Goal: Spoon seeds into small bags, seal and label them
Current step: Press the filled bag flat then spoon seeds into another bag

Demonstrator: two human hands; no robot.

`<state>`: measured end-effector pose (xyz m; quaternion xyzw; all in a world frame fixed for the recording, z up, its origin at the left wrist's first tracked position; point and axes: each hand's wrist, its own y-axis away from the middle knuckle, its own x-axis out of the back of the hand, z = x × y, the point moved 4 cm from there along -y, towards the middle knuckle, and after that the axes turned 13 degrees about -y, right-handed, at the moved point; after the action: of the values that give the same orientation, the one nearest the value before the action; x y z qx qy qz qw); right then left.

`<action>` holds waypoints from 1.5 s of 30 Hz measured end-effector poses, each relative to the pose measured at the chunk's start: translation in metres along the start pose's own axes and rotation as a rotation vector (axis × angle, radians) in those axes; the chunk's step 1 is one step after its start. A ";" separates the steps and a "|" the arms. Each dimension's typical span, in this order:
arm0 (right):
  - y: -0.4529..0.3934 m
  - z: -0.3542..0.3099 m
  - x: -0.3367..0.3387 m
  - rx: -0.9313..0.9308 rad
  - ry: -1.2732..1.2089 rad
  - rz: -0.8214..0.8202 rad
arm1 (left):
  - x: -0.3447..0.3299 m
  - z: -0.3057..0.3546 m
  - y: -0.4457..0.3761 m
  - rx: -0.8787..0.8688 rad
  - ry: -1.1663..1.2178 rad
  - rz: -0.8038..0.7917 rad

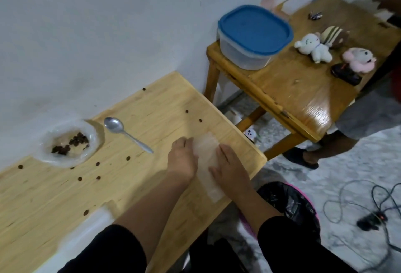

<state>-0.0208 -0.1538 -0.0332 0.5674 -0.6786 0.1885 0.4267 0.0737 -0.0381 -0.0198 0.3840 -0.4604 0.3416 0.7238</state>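
Observation:
A small clear plastic bag (pixel 207 164) lies flat on the light wooden table (pixel 152 107) near its right edge. My left hand (pixel 182 159) rests on the bag's left side and my right hand (pixel 230 164) on its right side, fingers laid flat on it. A metal spoon (pixel 125 134) lies on the table left of my hands. Farther left, dark brown seeds (pixel 71 142) sit in an opened clear plastic bag (pixel 69 142) by the wall. Several loose seeds are scattered over the tabletop.
A second, darker wooden table (pixel 303 90) stands at the right with a blue-lidded plastic container (pixel 253 36) and small plush toys (pixel 314 48). Another person stands at the far right. A bin with a black liner (pixel 290 203) and cables (pixel 373 216) are on the floor.

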 end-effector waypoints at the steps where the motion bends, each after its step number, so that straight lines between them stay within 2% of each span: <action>1: 0.000 0.001 -0.001 0.010 -0.012 0.009 | 0.000 0.000 -0.001 0.002 0.034 0.009; 6: -0.007 -0.003 0.004 -0.012 -0.111 0.034 | 0.003 -0.003 -0.002 0.053 0.239 0.075; 8: -0.012 -0.014 0.006 -0.056 -0.237 0.042 | 0.012 -0.008 0.003 0.116 0.371 0.119; 10: -0.018 -0.026 0.010 -0.040 -0.271 0.139 | 0.028 -0.016 0.011 0.169 0.504 0.166; 13: -0.023 -0.066 0.026 0.100 -0.289 0.329 | 0.054 -0.034 0.027 0.242 0.730 0.212; 16: -0.024 -0.119 0.035 0.139 -0.498 0.352 | 0.085 -0.056 0.047 0.267 1.014 0.280; 18: -0.022 -0.153 0.032 0.139 -0.631 0.320 | 0.106 -0.071 0.061 0.251 1.101 0.330; 25: 0.001 -0.270 0.007 0.161 -1.027 0.129 | 0.165 -0.136 0.123 0.185 1.097 0.530; 33: 0.031 -0.352 -0.035 0.294 -1.154 -0.095 | 0.187 -0.217 0.185 0.171 1.097 0.564; 37: 0.037 -0.375 -0.049 0.350 -1.096 -0.128 | 0.189 -0.246 0.198 0.237 1.109 0.605; 41: 0.028 -0.387 -0.053 0.379 -0.920 -0.093 | 0.190 -0.259 0.198 0.324 1.239 0.629; 45: 0.019 -0.396 -0.051 0.474 -0.777 -0.084 | 0.190 -0.261 0.188 0.465 1.222 0.699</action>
<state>0.1055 0.1762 0.1547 0.7052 -0.7027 0.0945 0.0062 0.0845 0.3043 0.1293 0.0998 0.0134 0.7936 0.6000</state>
